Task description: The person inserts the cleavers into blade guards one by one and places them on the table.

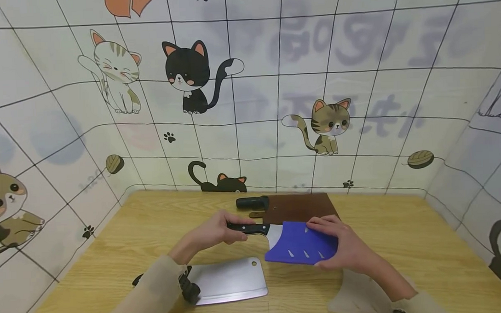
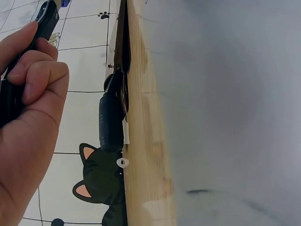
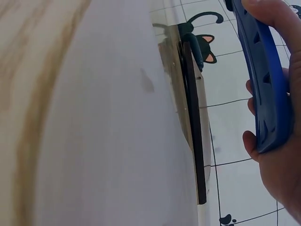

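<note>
A knife with a black riveted handle (image 1: 255,229) is held above the table by my left hand (image 1: 215,231), whose fingers wrap the handle. In the left wrist view that left hand (image 2: 35,89) has its fingers curled round the black handle. A blue blade sheath (image 1: 297,244) covers most of the broad blade, and a strip of bare metal (image 1: 275,234) shows near the handle. My right hand (image 1: 342,245) grips the far end of the sheath, thumb below and fingers on top. The right wrist view shows the blue sheath (image 3: 265,80) within the right hand (image 3: 282,174).
A bare cleaver (image 1: 230,281) lies beneath my left forearm. Behind the hands is a brown sheath (image 1: 298,206) with a black-handled knife (image 1: 252,203) in it. A pale translucent sheath (image 1: 359,293) lies under my right forearm. Cat-patterned walls (image 1: 256,96) enclose the wooden table (image 1: 153,219).
</note>
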A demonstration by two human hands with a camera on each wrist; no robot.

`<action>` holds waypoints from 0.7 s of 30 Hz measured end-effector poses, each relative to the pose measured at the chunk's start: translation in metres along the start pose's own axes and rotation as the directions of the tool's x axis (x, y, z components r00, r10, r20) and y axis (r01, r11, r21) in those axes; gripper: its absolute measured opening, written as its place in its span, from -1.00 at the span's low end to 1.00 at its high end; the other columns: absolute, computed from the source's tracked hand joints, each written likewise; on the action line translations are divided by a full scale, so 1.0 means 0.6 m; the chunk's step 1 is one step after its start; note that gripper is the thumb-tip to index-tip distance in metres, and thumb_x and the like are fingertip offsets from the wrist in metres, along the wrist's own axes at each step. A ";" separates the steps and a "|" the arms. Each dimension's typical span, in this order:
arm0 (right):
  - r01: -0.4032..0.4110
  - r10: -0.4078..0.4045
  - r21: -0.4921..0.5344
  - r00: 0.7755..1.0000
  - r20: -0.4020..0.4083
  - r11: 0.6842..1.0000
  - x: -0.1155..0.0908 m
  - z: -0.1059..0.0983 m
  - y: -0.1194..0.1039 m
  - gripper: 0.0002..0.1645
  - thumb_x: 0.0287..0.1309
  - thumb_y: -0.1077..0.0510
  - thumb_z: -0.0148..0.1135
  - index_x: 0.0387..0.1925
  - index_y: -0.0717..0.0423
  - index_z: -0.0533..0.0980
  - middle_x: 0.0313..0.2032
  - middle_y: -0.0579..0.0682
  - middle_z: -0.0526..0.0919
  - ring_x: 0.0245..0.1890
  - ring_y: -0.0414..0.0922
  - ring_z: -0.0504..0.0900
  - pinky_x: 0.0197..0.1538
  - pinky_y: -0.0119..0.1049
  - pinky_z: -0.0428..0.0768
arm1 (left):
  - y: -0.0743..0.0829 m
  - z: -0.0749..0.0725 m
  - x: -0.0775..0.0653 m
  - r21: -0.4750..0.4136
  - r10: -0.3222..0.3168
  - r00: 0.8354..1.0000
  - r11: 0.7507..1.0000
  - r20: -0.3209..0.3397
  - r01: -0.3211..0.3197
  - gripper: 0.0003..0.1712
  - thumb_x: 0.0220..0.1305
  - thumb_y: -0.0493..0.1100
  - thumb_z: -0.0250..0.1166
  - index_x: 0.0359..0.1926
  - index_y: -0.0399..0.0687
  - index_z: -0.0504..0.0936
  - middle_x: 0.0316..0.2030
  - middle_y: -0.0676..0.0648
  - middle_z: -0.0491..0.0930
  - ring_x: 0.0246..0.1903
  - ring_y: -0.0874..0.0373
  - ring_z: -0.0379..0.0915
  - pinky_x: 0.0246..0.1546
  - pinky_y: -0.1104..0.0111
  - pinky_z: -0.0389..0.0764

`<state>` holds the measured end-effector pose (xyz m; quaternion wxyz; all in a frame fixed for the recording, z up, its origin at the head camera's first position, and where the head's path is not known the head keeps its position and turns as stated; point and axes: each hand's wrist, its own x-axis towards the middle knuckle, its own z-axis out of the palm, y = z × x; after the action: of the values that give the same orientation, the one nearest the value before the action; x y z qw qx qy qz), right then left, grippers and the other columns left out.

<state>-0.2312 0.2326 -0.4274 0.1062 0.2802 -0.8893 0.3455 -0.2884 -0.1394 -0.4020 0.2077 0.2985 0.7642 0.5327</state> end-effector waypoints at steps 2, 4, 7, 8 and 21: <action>-0.003 0.003 0.008 1.000 0.000 1.000 0.000 0.001 0.000 0.06 -0.42 -0.09 0.75 0.29 0.00 0.59 0.26 -0.01 0.55 0.21 -0.10 0.37 0.13 0.14 0.38 | -0.001 -0.001 0.001 -0.006 -0.005 1.000 1.000 0.007 0.005 -0.52 0.28 -0.31 0.39 0.23 -0.09 0.68 -0.49 0.02 0.40 -0.62 0.20 0.06 -0.57 0.40 0.15; -0.007 0.007 0.014 1.000 0.004 1.000 0.000 0.001 0.001 0.06 -0.42 -0.09 0.75 0.28 0.00 0.60 0.26 -0.03 0.55 0.20 -0.10 0.37 0.13 0.16 0.37 | -0.002 -0.001 0.001 -0.026 -0.008 1.000 1.000 0.011 0.009 -0.53 0.28 -0.33 0.39 0.22 -0.11 0.68 -0.44 0.00 0.47 -0.62 0.19 0.05 -0.57 0.40 0.15; -0.018 0.018 0.021 1.000 0.011 1.000 -0.002 0.000 0.001 0.05 -0.42 -0.10 0.75 0.27 -0.01 0.60 0.25 -0.03 0.56 0.20 -0.11 0.36 0.13 0.16 0.35 | -0.003 -0.001 0.003 -0.057 -0.011 1.000 0.998 0.026 0.012 -0.51 0.27 -0.36 0.38 0.23 -0.13 0.68 -0.34 -0.04 0.55 -0.61 0.20 0.06 -0.56 0.40 0.18; -0.022 0.022 0.023 1.000 0.012 0.999 -0.003 0.000 0.001 0.04 -0.43 -0.09 0.75 0.26 -0.01 0.61 0.25 -0.02 0.56 0.20 -0.11 0.36 0.13 0.15 0.35 | -0.003 0.000 0.004 -0.064 -0.014 1.000 0.998 0.027 0.016 -0.52 0.27 -0.36 0.37 0.23 -0.14 0.68 -0.33 -0.05 0.56 -0.61 0.20 0.07 -0.56 0.40 0.18; -0.010 0.024 -0.096 0.988 0.153 0.995 0.020 -0.027 0.027 0.06 -0.33 -0.20 0.70 0.30 0.05 0.57 0.27 0.02 0.52 0.26 0.14 0.41 0.16 0.16 0.47 | -0.017 0.033 0.029 0.198 0.046 0.989 0.980 -0.138 -0.018 -0.60 0.20 -0.27 0.50 0.10 -0.14 0.76 -0.07 -0.06 0.74 -0.44 0.27 0.40 -0.47 0.44 0.34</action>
<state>-0.2506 0.2482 -0.4196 0.0472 0.2932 -0.9126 0.2809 -0.2907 -0.1164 -0.4186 0.1139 0.2912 0.8210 0.4778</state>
